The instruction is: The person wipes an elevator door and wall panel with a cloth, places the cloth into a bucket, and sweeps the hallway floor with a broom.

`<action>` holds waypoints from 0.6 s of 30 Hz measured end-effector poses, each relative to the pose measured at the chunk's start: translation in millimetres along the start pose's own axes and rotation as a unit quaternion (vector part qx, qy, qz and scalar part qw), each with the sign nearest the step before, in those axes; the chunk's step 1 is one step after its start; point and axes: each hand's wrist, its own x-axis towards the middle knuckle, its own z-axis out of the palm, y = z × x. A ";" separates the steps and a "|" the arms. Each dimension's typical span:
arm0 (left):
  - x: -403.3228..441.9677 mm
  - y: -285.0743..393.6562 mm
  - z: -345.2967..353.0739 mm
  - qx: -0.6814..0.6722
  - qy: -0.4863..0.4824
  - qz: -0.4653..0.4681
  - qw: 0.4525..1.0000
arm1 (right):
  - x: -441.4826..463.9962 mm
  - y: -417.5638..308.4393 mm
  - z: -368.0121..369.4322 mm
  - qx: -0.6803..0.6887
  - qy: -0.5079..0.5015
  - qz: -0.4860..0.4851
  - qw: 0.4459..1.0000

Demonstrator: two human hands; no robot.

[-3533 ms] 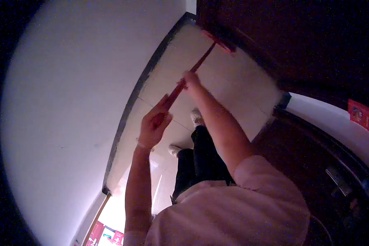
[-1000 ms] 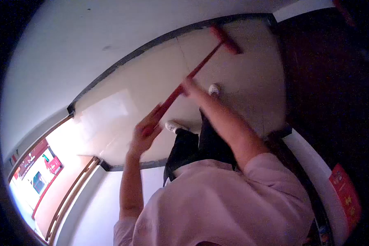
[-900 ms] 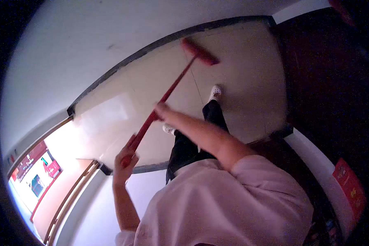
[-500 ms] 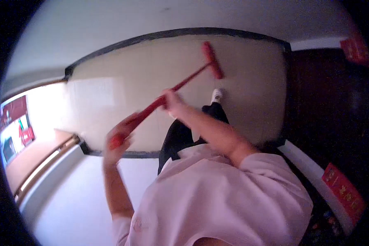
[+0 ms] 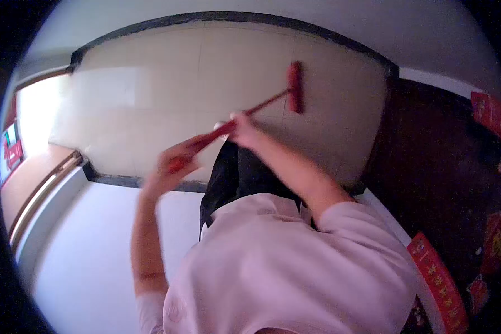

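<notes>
A long red broom (image 5: 296, 89) slants across the view, its narrow head on the pale floor ahead of me and slightly right. The bristles cannot be made out. My left hand (image 5: 175, 161) is closed around the upper end of the handle, nearest my body. Farther down the handle, my right hand (image 5: 242, 131) is wrapped around it. Both hands are a little blurred. White shoe tips (image 5: 219, 127) show partly behind the handle, below my dark trousers (image 5: 242, 172).
Pale tiled floor (image 5: 167, 83) runs to a dark baseboard (image 5: 222, 16) at the far wall. A dark brown door (image 5: 428, 150) stands right, with red paper decorations (image 5: 437, 284) near it. At left are a bright opening (image 5: 39, 117) and a wooden ledge (image 5: 39, 172).
The broom head has swung upright in the view and shifted slightly right. My left hand has moved up and right with the handle end. My view has shifted, and both shoe tips now show.
</notes>
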 end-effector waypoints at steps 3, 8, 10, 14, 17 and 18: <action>-87.7 51.6 -51.1 0.093 0.116 -0.029 0.988 | 25.1 -66.3 144.5 0.420 0.019 0.196 0.886; -149.3 107.7 -55.7 0.271 0.180 -0.012 0.946 | 11.2 -130.7 224.0 0.364 -0.127 0.216 0.897; -133.5 108.5 -52.0 0.221 0.198 0.044 0.954 | 14.0 -144.4 210.6 0.357 -0.135 0.227 0.896; -136.0 96.3 -44.4 0.014 0.181 0.141 0.973 | -33.8 -165.2 174.9 0.384 -0.047 0.229 0.893; -84.1 40.4 -8.6 -0.136 0.170 0.184 0.959 | -43.6 -139.8 104.4 0.337 0.075 0.224 0.911; -63.3 23.6 2.9 -0.145 0.161 0.173 0.961 | -29.5 -110.7 68.2 0.303 0.069 0.227 0.923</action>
